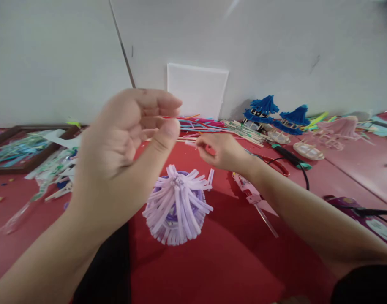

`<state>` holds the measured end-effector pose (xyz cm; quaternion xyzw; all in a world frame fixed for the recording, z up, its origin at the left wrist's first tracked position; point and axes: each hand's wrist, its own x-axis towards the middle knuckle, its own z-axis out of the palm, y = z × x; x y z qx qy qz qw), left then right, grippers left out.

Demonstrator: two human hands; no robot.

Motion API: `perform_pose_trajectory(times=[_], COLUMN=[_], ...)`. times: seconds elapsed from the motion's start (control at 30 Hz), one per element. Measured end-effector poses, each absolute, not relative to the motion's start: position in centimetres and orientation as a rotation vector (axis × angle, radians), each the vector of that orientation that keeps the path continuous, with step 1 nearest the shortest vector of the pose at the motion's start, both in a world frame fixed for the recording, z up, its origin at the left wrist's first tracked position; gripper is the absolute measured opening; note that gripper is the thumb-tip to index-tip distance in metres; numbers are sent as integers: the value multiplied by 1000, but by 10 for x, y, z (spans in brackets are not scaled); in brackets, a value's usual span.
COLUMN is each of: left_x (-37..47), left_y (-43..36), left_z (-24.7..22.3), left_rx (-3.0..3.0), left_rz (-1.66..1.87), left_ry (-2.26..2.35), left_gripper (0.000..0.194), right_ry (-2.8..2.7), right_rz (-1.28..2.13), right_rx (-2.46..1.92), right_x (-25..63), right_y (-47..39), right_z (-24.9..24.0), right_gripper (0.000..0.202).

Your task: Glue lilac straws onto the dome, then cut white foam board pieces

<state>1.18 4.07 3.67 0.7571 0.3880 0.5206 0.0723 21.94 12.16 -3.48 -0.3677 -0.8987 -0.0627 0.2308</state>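
Note:
My left hand (124, 147) is raised close to the camera, left of and above a lilac pipe-cleaner pavilion roof (181, 211). Its fingers are curled, with a gap between thumb and forefinger and nothing seen in it. Beyond the roof, my right hand (223, 152) pinches a short pale lilac pipe-cleaner piece (190, 143) at its fingertips. The roof has drooping strips fanning from a gathered top over a darker purple ring. A short bent lilac piece (210, 179) shows at its right edge. What stands beneath the roof is hidden.
Coloured pipe cleaners (200, 124) lie along the back by a white board (196, 88). Blue-roofed models (263, 109) and a pink one (339, 128) stand right. A glue gun (252, 196), red-handled pliers (280, 166) and a black-green tool (291, 156) lie near my right arm. A framed tray (9, 169) sits left.

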Motion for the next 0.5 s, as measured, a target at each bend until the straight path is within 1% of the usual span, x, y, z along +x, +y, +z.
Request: perform_pose_trajectory(times=[0.07,0.1,0.17,0.23,0.33,0.4,0.5], left_x=[12,12,13,14,15,14,14], left_y=[43,42,37,32,26,25,25], left_z=[37,37,37,38,40,41,42], left_rx=[2310,2358,2494,2573,2590,2609,2597], left_rz=[1416,1393,1471,1514,1470,1507,1514], left_ry=[1121,1115,1130,1133,1087,1036,999], left_gripper=[32,32,21,16,14,14,14], right_ry=[-2155,-1983,-1923,-1956,-1927,-1882,-1779], right_rz=[-158,-139,-92,-81,-25,30,202], right_rx=[-922,-819,-777,-790,-809,-817,-807], right_x=[215,212,204,199,199,201,202], right_y=[100,87,60,37,23,22,25], right_z=[-15,-6,9,20,26,27,25], right_gripper=[15,13,17,18,16,14,11])
